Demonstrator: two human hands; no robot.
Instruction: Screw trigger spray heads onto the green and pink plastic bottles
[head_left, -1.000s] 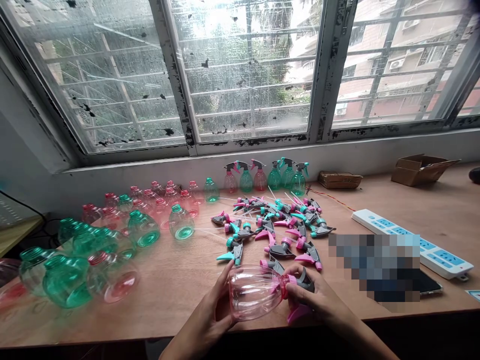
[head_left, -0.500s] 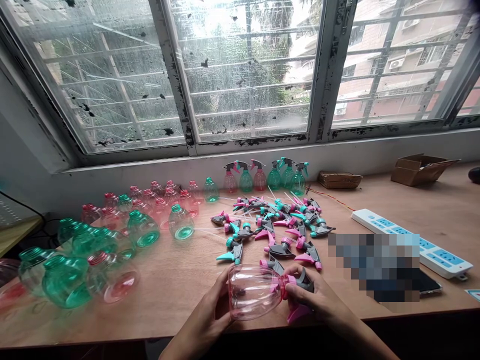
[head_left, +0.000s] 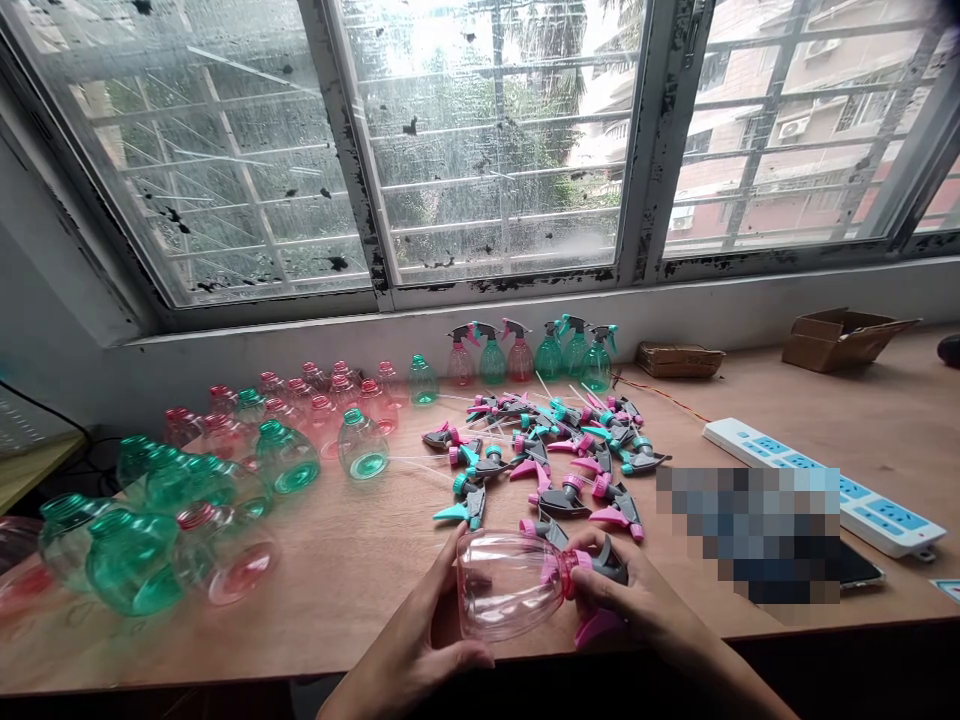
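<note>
A clear pink spray bottle (head_left: 510, 588) lies sideways between my hands at the table's front edge. My left hand (head_left: 426, 622) cups its base, fingers along the far side and thumb stretched beneath. At the neck, my right hand (head_left: 637, 598) pinches the pink collar of a dark grey spray head (head_left: 611, 562) with a pink trigger. The collar sits against the bottle's mouth; how far it is screwed on cannot be made out. Just beyond the bottle lies a heap of loose spray heads (head_left: 564, 497) in pink, teal and grey, some with thin white tubes.
Open pink and green bottles (head_left: 135, 565) crowd the table's left side. Finished spray bottles (head_left: 520, 358) line the wall below the window. To the right are a white power strip (head_left: 825, 485), a phone-like device (head_left: 859, 565) partly blurred, and two cardboard boxes (head_left: 832, 345).
My left thumb has slid right along the underside of the bottle, and the left fingers have shifted slightly at its base. My right hand and the spray head stay in place.
</note>
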